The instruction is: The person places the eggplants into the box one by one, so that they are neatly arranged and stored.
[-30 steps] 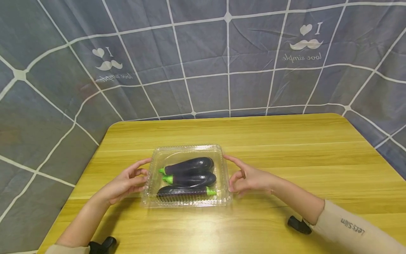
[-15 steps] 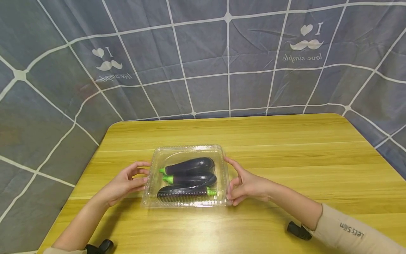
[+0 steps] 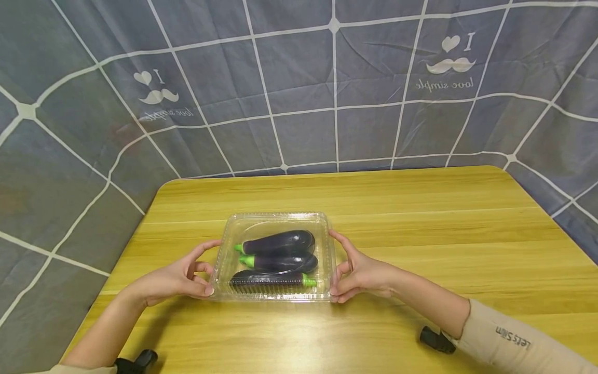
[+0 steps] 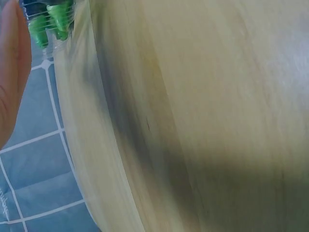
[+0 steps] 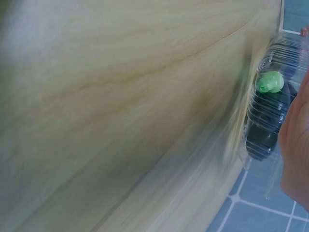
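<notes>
A clear plastic box (image 3: 275, 298) holds several things I can make out as three dark purple eggplants (image 3: 282, 263) with green caps, seen through its top in the head view. My left hand (image 3: 175, 275) grips the box's left side, thumb on the near left corner and index finger farther back. At the opposite side my right hand (image 3: 366, 272) holds it likewise, thumb at the near right corner. The left wrist view catches green caps (image 4: 50, 21) beside my fingers. Through the ribbed wall in the right wrist view, a green cap (image 5: 270, 82) and dark eggplant skin show.
The box is over a wooden table (image 3: 420, 208) with rounded far corners. Behind it hangs a grey-blue cloth (image 3: 303, 78) with white grid lines and print. Black wrist-worn devices (image 3: 437, 340) show by both sleeves.
My left thumb has come forward onto the box's near left corner. The right thumb has shifted down to the near right corner. The box has moved very slightly, and the eggplants keep their arrangement.
</notes>
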Demonstrator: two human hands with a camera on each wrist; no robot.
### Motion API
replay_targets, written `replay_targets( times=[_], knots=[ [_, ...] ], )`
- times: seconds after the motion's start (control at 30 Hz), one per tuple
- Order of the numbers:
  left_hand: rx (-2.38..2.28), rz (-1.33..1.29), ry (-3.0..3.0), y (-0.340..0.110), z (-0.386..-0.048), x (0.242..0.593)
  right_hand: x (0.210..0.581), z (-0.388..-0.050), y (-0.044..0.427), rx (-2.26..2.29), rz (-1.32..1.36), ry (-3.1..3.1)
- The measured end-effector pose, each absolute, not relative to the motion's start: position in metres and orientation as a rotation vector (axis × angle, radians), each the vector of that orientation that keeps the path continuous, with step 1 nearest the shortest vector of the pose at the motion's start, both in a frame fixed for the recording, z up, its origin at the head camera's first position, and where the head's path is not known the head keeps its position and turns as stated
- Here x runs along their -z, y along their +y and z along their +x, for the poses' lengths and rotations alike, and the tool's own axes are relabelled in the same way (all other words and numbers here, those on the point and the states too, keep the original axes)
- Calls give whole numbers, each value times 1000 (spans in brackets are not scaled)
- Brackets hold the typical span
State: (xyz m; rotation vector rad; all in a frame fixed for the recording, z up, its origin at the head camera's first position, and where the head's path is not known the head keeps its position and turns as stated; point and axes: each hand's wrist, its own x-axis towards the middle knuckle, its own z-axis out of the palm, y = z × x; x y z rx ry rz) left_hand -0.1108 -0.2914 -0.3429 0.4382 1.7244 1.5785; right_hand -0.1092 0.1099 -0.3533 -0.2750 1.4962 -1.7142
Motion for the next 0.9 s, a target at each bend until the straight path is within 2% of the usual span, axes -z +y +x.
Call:
replay_targets(
  times=[0.9],
  knots=[
    [-1572,394,1690,-290,-110,346,350,-115,103,1679,-194,1449]
  ],
)
